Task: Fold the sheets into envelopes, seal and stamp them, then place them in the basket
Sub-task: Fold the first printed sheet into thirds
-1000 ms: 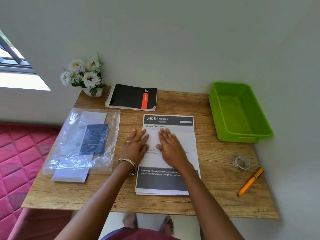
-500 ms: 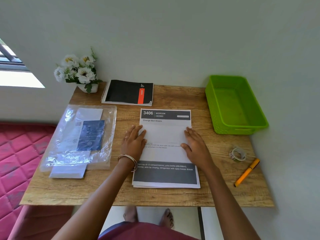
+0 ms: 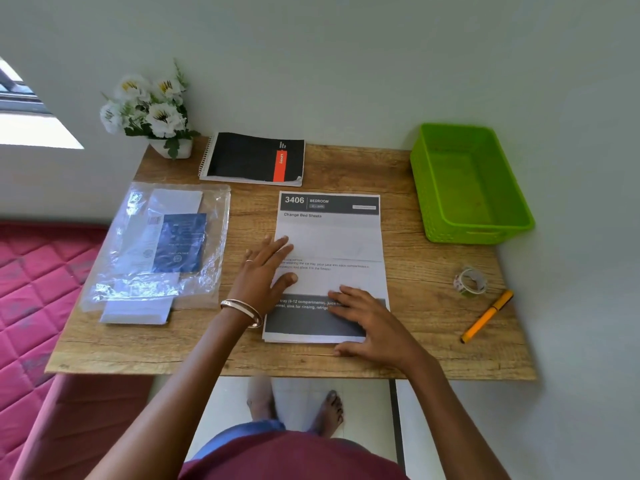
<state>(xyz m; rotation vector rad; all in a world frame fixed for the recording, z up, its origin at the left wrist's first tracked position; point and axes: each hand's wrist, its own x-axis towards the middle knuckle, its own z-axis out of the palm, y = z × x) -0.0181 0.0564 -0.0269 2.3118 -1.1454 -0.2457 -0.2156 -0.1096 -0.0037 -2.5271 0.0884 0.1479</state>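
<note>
A stack of printed sheets (image 3: 332,244) lies in the middle of the wooden table (image 3: 433,327); the top sheet is folded partway up, so a white band covers its middle. My left hand (image 3: 263,275) lies flat on the stack's left edge, fingers spread. My right hand (image 3: 374,323) rests flat on the lower right corner of the stack, over the dark band. The green basket (image 3: 474,233) stands empty at the back right. A tape roll (image 3: 470,282) and an orange pen (image 3: 486,317) lie at the right edge.
A clear plastic bag with blue and white papers (image 3: 162,247) covers the table's left side. A black spiral notebook (image 3: 252,159) and a pot of white flowers (image 3: 152,112) stand at the back. A wall runs along the right; a red mattress (image 3: 31,289) is at left.
My right hand slid from the middle of the sheet out to its right edge, then down to the lower right corner. My left hand stayed at the left edge.
</note>
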